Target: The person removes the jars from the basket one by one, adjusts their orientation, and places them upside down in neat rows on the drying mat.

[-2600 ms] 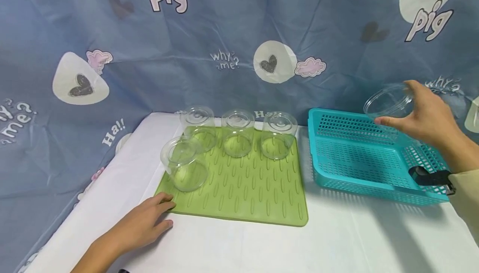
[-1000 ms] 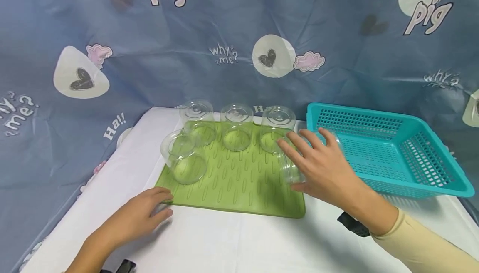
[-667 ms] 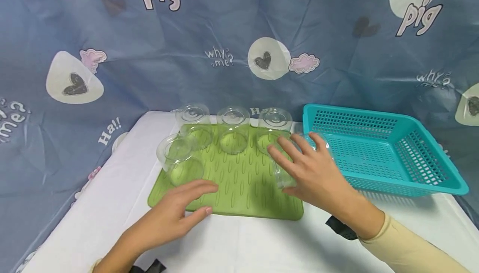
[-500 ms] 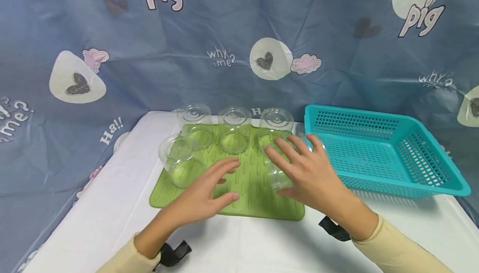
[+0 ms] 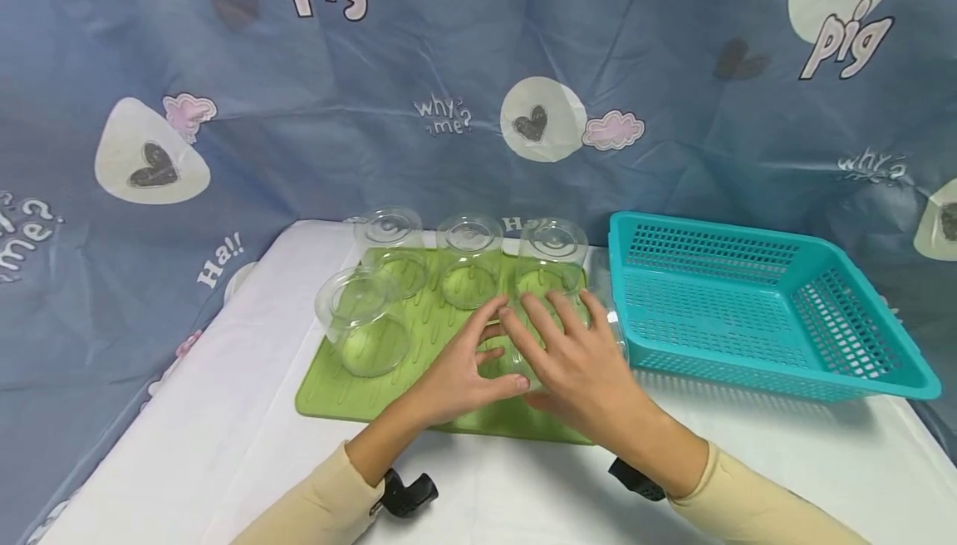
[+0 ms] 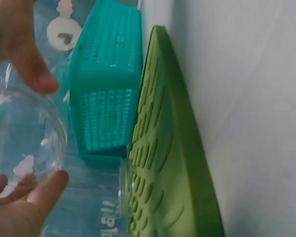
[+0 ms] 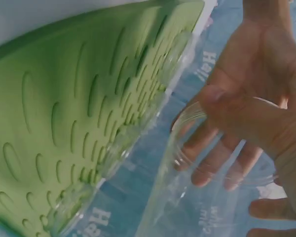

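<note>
Over the right half of the green ribbed mat point(image 5: 336, 391), both hands are at one clear plastic cup point(image 6: 19, 136), which lies tipped sideways in the air. My right hand point(image 5: 586, 375) grips it from the right, fingers spread over its side. My left hand point(image 5: 456, 379) curves thumb and fingers round its left end; in the right wrist view, left fingers point(image 7: 204, 163) show through the clear wall. Much of the cup is hidden behind the hands in the head view. Upside down on the mat stand several like cups: three along the back, and one cup point(image 5: 366, 325) at the front left.
A turquoise perforated basket point(image 5: 755, 362) stands right of the mat, with nothing seen inside. A white cloth point(image 5: 254, 387) covers the table. Behind hangs a blue printed curtain point(image 5: 374, 163). The back right cup point(image 5: 552, 250) stands just beyond the hands.
My right hand has brought the cup from over the basket leftward to above the mat. From the mat's front left edge, my left hand has moved right to meet the cup.
</note>
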